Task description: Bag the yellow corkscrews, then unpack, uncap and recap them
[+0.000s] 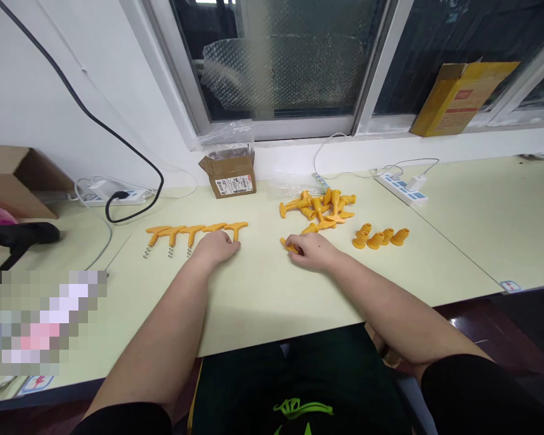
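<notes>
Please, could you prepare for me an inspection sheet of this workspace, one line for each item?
Surface: pale tabletop, seams visible.
Job's things: row of yellow T-handles, spirals showing on some; mixed yellow heap; yellow sleeves at right.
Clutter: open brown box near the wall, clear plastic beside it.
Hands: left hand at the row's rightmost handle; right hand holds a yellow piece.
Cables: black cable at the left power strip; white cable at the right power strip.
Surroundings: window ahead, yellow carton on its sill.
</notes>
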### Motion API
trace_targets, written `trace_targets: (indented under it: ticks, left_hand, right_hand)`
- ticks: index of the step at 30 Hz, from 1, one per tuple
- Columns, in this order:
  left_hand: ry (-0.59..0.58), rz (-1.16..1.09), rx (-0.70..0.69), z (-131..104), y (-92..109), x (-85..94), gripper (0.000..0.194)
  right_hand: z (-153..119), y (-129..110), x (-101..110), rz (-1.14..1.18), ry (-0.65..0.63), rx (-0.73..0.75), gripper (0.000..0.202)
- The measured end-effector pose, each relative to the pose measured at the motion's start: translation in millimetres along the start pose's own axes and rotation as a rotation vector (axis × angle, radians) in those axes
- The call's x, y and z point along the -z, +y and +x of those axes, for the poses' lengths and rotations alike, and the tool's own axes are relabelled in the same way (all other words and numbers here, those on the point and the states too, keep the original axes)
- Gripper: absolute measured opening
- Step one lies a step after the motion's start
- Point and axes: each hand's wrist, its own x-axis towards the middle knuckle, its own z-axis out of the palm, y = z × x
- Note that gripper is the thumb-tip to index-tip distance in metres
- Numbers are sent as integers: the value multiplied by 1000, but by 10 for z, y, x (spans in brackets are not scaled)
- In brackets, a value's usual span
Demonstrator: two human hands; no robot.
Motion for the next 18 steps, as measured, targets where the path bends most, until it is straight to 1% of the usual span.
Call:
trace_targets:
  ticks: [3,5,7,9,11,13,14,16,18]
  left_hand:
    - [27,0,-10,-38,37,27,34]
    - [89,-13,-14,-68,74,34,31]
    - [168,-38,-74,-104,123,22,25]
    - [232,-90,-243,-148,191,-17,22]
    - [253,-185,-484,-198,277,-83,30]
    - [240,-290,-683,-244,373,-166,46]
    - [222,-330,-741,-261,419,-211,52]
    - [151,-411,-778,-275,498,-298,52]
    - [49,-511,-751,-268,551,-373,43]
  right_hand:
    - [-1,0,-7,21,25,7,23]
    - [5,7,-14,55,65,23,24]
    - [17,20,-23,123,133,34,24]
    - [33,38,-36,243,226,19,26]
    - [53,57,-51,421,323,-17,29]
    - [77,74,-64,649,387,-48,34]
    - [89,81,-68,776,391,-61,36]
    - [115,94,-66,1032,335,-100,40]
    - [139,105,-57,1239,225,-171,42]
